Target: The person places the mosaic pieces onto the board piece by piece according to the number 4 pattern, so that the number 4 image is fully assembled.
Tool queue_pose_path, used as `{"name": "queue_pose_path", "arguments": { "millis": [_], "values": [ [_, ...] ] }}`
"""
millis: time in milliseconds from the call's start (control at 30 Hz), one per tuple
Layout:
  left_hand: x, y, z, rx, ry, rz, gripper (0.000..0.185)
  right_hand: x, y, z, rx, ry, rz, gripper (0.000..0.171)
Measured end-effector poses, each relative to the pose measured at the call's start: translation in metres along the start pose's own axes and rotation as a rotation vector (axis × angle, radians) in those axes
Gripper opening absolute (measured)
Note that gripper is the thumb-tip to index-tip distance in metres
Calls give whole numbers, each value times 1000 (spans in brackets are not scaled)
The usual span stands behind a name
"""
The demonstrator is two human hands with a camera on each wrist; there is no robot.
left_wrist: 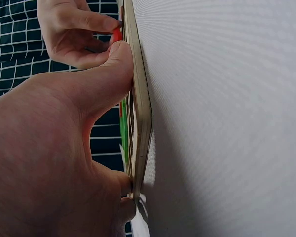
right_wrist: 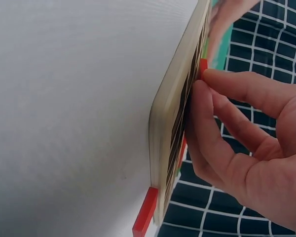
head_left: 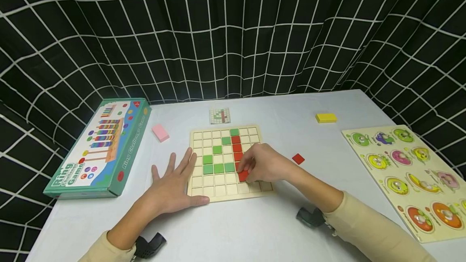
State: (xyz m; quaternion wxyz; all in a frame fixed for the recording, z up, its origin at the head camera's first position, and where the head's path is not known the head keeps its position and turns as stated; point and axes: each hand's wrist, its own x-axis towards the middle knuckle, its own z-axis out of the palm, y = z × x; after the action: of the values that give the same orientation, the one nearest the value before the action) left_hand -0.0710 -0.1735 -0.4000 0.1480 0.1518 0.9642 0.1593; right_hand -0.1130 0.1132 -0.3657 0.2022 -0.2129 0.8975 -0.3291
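A wooden grid board lies on the white table, with several green tiles in a stepped pattern and a column of red tiles. My right hand pinches a red tile between thumb and fingers, at the lower end of that column. Fingers spread, my left hand rests against the board's left side, its thumb along the front edge. To the right of the board one loose red tile lies flat. A small pattern card sits behind the board.
On the left lies a Ring Challenge Game box, with a pink block beside it. A yellow block is at the back right. Along the right side lies a fruit and vegetable puzzle board. A black gridded curtain hangs behind the table.
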Motion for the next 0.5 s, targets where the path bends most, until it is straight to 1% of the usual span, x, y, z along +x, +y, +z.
{"name": "queue_pose_path", "arguments": {
  "millis": [233, 500],
  "values": [
    [0, 0, 0, -12, 2, 7, 126, 3, -2, 3, -54, 23, -35, 25],
    [0, 1, 0, -9, 3, 7, 126, 6, -5, 5, -76, 31, -38, 26]
  ]
}}
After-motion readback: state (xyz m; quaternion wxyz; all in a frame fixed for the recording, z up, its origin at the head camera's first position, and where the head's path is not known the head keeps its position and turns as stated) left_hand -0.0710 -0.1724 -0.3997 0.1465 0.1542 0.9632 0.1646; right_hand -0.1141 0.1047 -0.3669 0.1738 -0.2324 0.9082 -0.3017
